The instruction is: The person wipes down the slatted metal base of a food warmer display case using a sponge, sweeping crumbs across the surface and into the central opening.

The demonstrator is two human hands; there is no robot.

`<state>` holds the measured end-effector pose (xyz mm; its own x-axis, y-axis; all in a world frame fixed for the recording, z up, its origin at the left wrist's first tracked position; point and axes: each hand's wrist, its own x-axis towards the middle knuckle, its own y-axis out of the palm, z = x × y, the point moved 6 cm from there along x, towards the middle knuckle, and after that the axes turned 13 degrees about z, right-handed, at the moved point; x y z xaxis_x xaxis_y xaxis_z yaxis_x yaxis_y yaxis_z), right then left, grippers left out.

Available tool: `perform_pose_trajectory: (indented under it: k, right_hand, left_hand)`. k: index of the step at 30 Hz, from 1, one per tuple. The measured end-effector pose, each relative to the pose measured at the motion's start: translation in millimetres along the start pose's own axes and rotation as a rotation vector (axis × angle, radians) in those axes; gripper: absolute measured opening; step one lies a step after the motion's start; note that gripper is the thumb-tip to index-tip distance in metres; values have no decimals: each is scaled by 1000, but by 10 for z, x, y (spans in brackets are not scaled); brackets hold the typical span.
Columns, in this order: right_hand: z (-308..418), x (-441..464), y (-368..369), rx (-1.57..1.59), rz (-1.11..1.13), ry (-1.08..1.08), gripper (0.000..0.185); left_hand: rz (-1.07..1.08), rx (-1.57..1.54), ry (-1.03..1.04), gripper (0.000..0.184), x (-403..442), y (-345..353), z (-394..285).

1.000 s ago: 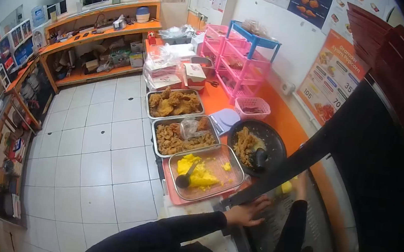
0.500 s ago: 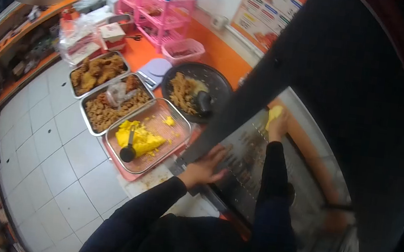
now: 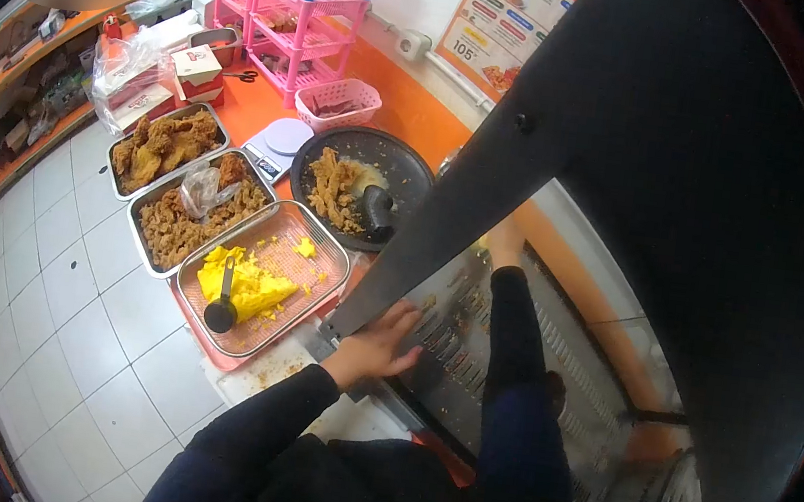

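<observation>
My right hand (image 3: 505,242) is closed on a yellow cloth (image 3: 481,246) over the far part of a slotted metal tray (image 3: 452,337) strewn with crumbs. The black slanted post (image 3: 456,218) covers part of that hand and most of the cloth. My left hand (image 3: 372,350) lies with its fingers stretched out on the tray's left edge, beside the foot of the post. It holds nothing.
Left of the post stand a wire basket (image 3: 322,291) with yellow food and a black scoop (image 3: 221,314), trays of fried chicken (image 3: 169,147) and fried pieces (image 3: 168,232), and a stone mortar (image 3: 421,178) with pestle. Behind are a scale (image 3: 286,136) and pink rack (image 3: 301,8).
My right hand has moved with the cloth away from me and to the left, partly behind the post. My left hand stays at the tray's edge. The whole view has shifted slightly.
</observation>
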<state>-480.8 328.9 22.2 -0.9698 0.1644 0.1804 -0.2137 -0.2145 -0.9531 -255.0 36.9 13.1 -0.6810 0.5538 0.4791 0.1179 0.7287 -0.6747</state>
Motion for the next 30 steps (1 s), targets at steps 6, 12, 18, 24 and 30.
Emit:
perform_pose_trajectory:
  k: [6,12,18,24,30]
  right_hand:
    - [-503,-101,130,-855,-208,-84,21]
    - [-1068,-764,-349,-642,-5,149,25]
    - [-2290,-1360,-492,-642,304,302,31]
    - [-1788,-1598,-1361,-537,81,283,32]
    - [-1622,-1561,-1048,-778,-180,-224,32]
  left_hand:
    - [10,33,-5,50,-2,-18,-7]
    - [-16,63,22,49,6,-19,-25]
    - [5,26,28,43,32,-65,-59]
    - [-12,66,-2,38,29,-27,-34]
    - [-35,92,3,34,26,-4,-35]
